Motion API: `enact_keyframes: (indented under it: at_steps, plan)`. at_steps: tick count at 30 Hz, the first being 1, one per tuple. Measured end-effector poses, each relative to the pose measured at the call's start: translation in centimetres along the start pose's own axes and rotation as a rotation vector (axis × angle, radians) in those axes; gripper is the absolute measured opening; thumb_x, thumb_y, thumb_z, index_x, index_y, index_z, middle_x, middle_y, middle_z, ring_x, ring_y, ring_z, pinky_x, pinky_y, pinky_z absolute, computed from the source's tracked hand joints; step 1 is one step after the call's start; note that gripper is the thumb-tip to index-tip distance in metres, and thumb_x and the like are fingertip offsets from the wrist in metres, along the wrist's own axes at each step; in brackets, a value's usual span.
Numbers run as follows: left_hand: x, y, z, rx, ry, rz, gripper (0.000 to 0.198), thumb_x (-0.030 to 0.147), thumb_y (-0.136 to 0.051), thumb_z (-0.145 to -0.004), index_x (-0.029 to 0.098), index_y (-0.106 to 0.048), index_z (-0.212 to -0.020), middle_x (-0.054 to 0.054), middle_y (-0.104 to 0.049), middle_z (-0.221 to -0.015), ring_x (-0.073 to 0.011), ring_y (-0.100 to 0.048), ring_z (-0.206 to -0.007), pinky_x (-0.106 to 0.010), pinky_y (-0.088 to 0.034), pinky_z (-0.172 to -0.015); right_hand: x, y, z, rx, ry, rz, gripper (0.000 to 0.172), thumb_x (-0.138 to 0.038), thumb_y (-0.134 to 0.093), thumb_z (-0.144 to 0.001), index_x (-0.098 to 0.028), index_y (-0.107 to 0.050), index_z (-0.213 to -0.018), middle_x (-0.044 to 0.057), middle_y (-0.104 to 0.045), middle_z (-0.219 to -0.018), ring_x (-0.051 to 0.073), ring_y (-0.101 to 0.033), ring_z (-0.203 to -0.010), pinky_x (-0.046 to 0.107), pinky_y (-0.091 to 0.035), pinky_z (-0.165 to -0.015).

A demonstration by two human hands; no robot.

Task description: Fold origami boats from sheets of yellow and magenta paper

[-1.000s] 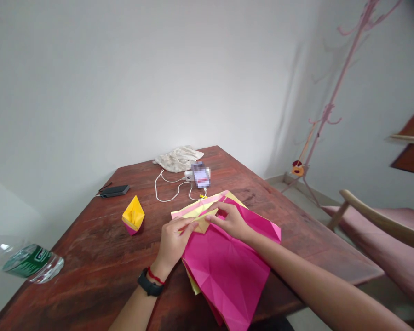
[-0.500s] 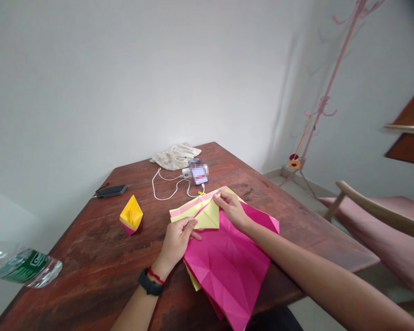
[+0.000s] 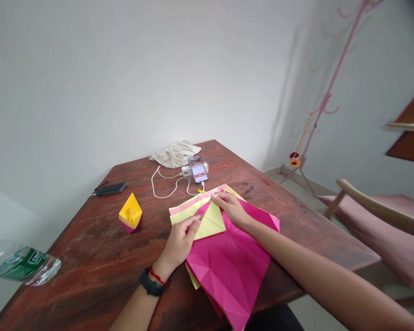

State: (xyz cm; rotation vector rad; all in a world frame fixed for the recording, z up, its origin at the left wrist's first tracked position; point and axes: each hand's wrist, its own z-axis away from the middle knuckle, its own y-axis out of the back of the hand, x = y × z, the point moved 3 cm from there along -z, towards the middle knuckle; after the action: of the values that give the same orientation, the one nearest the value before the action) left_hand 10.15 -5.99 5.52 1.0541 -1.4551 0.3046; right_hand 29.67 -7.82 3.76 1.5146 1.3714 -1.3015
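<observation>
Between my hands is a folded piece of pale yellow paper (image 3: 212, 221), with creases across its face. My left hand (image 3: 181, 239) pinches its lower left edge between thumb and fingers. The fingertips of my right hand (image 3: 229, 207) close on its top corner. Under it spreads a large creased magenta sheet (image 3: 232, 262), on a loose stack with more yellow and pink sheets (image 3: 186, 207). To the left stands a small folded yellow and magenta paper boat (image 3: 131, 214), apart from both hands.
On the wooden table (image 3: 100, 257) are a water bottle (image 3: 24, 264) at the left edge, a dark power bank (image 3: 110, 189), a phone (image 3: 199, 172) with a white cable (image 3: 165, 196), and a crumpled cloth (image 3: 174, 154). A chair (image 3: 376, 207) and a pink coat rack (image 3: 334, 82) stand right.
The folded yellow paper has turned and shifted slightly toward me, its lower edge now tilted. My left hand has moved a little with it, while my right hand stays at the top corner.
</observation>
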Motion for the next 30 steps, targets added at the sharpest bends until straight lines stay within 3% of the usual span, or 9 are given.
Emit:
enact_keyframes:
  at_steps: [5,12,15,17,19,23,27,30]
  plan:
    - [-0.6,-0.7,-0.1,-0.144,0.130,0.225,0.037,0.039,-0.058,-0.095,0.016,-0.071,-0.120,-0.010,-0.077,-0.111,-0.0251,-0.072,-0.094,-0.031,-0.054,-0.082,-0.2,-0.6,0.4,-0.055,-0.052,0.027,0.052,-0.065,-0.068,-0.079,-0.016,-0.060,-0.065,-0.005,-0.043,-0.053,0.008,-0.035,-0.048,0.023,-0.023,-0.045]
    - [-1.1,-1.5,0.2,-0.249,0.178,0.354,0.041,0.031,-0.064,-0.089,0.015,-0.063,-0.127,-0.012,-0.077,-0.103,-0.0218,-0.074,-0.088,-0.032,-0.054,-0.085,0.2,-1.3,0.5,-0.105,-0.086,-0.006,0.044,-0.057,-0.082,-0.067,-0.014,-0.072,-0.073,0.000,-0.064,-0.065,0.012,-0.053,-0.059,0.024,-0.040,-0.054]
    - [-1.4,-1.8,0.6,-0.353,0.228,0.300,0.046,0.025,-0.064,-0.087,0.015,-0.059,-0.131,-0.006,-0.076,-0.081,-0.0160,-0.070,-0.062,-0.026,-0.055,-0.064,0.8,-1.8,0.8,-0.151,-0.103,-0.034,0.041,-0.053,-0.084,-0.067,-0.015,-0.072,-0.073,0.001,-0.067,-0.068,0.013,-0.057,-0.062,0.025,-0.044,-0.058]
    - [-1.7,-2.1,0.9,-0.432,0.293,0.235,0.045,0.026,-0.061,-0.087,0.015,-0.058,-0.131,-0.001,-0.071,-0.065,-0.0127,-0.061,-0.044,-0.020,-0.046,-0.044,1.1,-2.0,0.9,-0.195,-0.112,-0.042,0.039,-0.053,-0.083,-0.069,-0.016,-0.071,-0.075,0.001,-0.066,-0.068,0.013,-0.058,-0.062,0.026,-0.045,-0.059]
    - [-2.0,-2.3,1.0,-0.450,0.331,0.186,0.041,0.029,-0.060,-0.088,0.014,-0.060,-0.126,0.002,-0.066,-0.056,-0.0118,-0.056,-0.035,-0.017,-0.038,-0.034,1.2,-1.9,0.9,-0.221,-0.102,-0.042,0.038,-0.051,-0.083,-0.070,-0.016,-0.071,-0.078,0.001,-0.066,-0.070,0.014,-0.059,-0.063,0.027,-0.046,-0.060]
    - [-2.3,-1.8,0.4,-0.277,0.327,0.220,0.038,0.036,-0.058,-0.090,0.012,-0.064,-0.119,0.001,-0.066,-0.053,-0.0142,-0.061,-0.036,-0.016,-0.036,-0.031,1.0,-1.2,0.3,-0.150,0.015,0.020,0.039,-0.047,-0.084,-0.070,-0.017,-0.072,-0.093,0.004,-0.069,-0.085,0.017,-0.063,-0.078,0.030,-0.051,-0.072]
    - [-2.5,-0.2,-0.5,0.032,0.301,0.308,0.039,0.033,-0.059,-0.089,0.012,-0.067,-0.121,-0.002,-0.072,-0.061,-0.0176,-0.069,-0.045,-0.020,-0.050,-0.039,0.7,-0.5,0.0,-0.042,0.076,0.100,0.047,-0.046,-0.078,-0.077,-0.019,-0.067,-0.113,0.009,-0.067,-0.109,0.020,-0.064,-0.095,0.033,-0.052,-0.081]
    - [-2.7,1.1,-0.8,0.244,0.265,0.317,0.044,0.031,-0.063,-0.086,0.012,-0.067,-0.125,-0.002,-0.073,-0.060,-0.0196,-0.071,-0.049,-0.025,-0.056,-0.044,0.7,-0.5,0.2,-0.033,0.075,0.121,0.050,-0.046,-0.076,-0.078,-0.022,-0.062,-0.120,0.011,-0.063,-0.119,0.022,-0.063,-0.101,0.034,-0.054,-0.082]
